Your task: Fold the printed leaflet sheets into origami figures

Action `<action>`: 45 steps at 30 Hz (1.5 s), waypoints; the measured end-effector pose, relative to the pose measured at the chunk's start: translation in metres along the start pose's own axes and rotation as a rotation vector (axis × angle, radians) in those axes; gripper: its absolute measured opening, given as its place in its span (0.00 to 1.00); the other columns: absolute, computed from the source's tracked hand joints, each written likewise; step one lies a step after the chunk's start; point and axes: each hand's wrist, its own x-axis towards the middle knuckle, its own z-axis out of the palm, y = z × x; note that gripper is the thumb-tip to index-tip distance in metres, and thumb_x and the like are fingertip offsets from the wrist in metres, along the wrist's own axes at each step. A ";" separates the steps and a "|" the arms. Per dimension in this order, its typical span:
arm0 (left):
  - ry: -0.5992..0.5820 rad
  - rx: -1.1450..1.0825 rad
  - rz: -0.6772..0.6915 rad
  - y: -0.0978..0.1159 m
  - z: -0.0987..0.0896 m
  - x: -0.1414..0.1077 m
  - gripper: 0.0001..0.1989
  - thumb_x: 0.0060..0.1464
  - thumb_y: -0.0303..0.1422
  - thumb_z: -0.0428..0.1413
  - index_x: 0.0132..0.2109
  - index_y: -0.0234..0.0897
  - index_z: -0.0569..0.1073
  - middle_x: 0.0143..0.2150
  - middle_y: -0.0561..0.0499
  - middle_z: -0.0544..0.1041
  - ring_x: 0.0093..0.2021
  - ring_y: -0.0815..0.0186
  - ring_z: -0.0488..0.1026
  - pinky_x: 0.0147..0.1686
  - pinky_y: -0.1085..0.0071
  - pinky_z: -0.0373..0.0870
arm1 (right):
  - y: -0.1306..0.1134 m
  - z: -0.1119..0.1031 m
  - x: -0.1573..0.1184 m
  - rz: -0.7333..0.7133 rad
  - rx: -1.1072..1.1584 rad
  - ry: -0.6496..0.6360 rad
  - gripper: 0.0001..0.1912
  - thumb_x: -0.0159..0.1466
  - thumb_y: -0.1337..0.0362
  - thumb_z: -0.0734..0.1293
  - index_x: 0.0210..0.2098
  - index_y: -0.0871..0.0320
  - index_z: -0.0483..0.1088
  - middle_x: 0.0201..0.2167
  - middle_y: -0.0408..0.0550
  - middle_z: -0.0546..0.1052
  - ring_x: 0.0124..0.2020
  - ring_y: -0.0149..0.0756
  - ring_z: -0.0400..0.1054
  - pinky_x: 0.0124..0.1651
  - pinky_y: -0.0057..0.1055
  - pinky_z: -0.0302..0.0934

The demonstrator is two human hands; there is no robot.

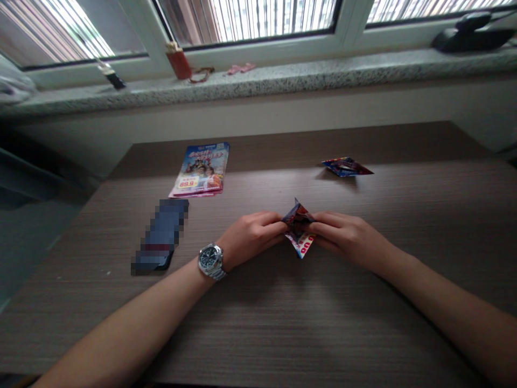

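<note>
Between my two hands is a small folded paper piece [299, 226], printed in dark colours with a white and pink lower flap and red lettering. My left hand [258, 231], with a metal watch [210, 258] on its wrist, pinches the paper's left corner. At the right corner, the fingers of my right hand [347, 234] are closed on the same piece. Its points stick out up and down, and the middle looks partly hollow. The fingertips behind the paper are hidden. Farther back on the right lies a second folded paper [347, 167], blue and red with pointed ends.
A stack of printed flyers [204, 170] lies at the back left of the brown table [258, 323]. Nearer sits a dark, pixelated phone-like object [161, 237]. On the stone windowsill [302, 78] stand a red-brown case [178, 62], small pink items [241, 68] and a black device [470, 35].
</note>
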 end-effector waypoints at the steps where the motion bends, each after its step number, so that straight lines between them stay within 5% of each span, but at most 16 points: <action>1: -0.008 0.014 0.006 0.000 -0.001 0.000 0.11 0.70 0.35 0.50 0.50 0.37 0.74 0.45 0.47 0.78 0.42 0.65 0.76 0.43 0.71 0.73 | 0.001 0.000 -0.001 -0.002 -0.002 0.001 0.12 0.71 0.66 0.63 0.51 0.56 0.73 0.50 0.55 0.79 0.47 0.43 0.76 0.47 0.36 0.71; 10: -0.074 0.053 0.058 0.004 0.001 0.004 0.11 0.69 0.35 0.49 0.49 0.38 0.75 0.45 0.46 0.77 0.43 0.63 0.74 0.43 0.68 0.72 | -0.004 0.001 0.000 -0.028 0.010 0.018 0.09 0.72 0.66 0.62 0.48 0.57 0.73 0.44 0.53 0.80 0.42 0.40 0.77 0.42 0.32 0.70; 26: -0.029 -0.074 -0.072 0.002 0.005 0.001 0.07 0.66 0.34 0.55 0.46 0.36 0.75 0.42 0.48 0.79 0.40 0.64 0.77 0.40 0.71 0.71 | -0.002 0.001 0.000 0.039 0.098 0.007 0.10 0.72 0.65 0.62 0.47 0.58 0.75 0.48 0.55 0.80 0.46 0.42 0.77 0.45 0.32 0.70; 34: 0.017 -0.332 -0.200 0.007 0.006 0.004 0.05 0.63 0.32 0.58 0.46 0.38 0.75 0.40 0.51 0.80 0.37 0.67 0.78 0.38 0.74 0.70 | -0.007 0.001 0.003 0.203 0.285 0.068 0.06 0.69 0.64 0.66 0.42 0.56 0.76 0.39 0.48 0.82 0.38 0.37 0.77 0.40 0.30 0.68; 39: 0.078 -0.669 -0.361 0.014 0.006 0.006 0.15 0.59 0.34 0.63 0.51 0.39 0.70 0.42 0.52 0.81 0.40 0.69 0.80 0.42 0.75 0.74 | -0.012 0.004 0.005 0.421 0.438 0.120 0.05 0.66 0.64 0.68 0.40 0.55 0.77 0.34 0.43 0.82 0.33 0.35 0.76 0.36 0.28 0.67; 45: 0.101 -0.835 -0.449 0.021 0.005 0.010 0.25 0.58 0.32 0.63 0.59 0.40 0.64 0.41 0.51 0.80 0.40 0.67 0.79 0.42 0.73 0.76 | -0.016 0.006 0.008 0.631 0.726 0.124 0.12 0.64 0.56 0.70 0.43 0.55 0.79 0.40 0.46 0.84 0.38 0.41 0.78 0.40 0.33 0.70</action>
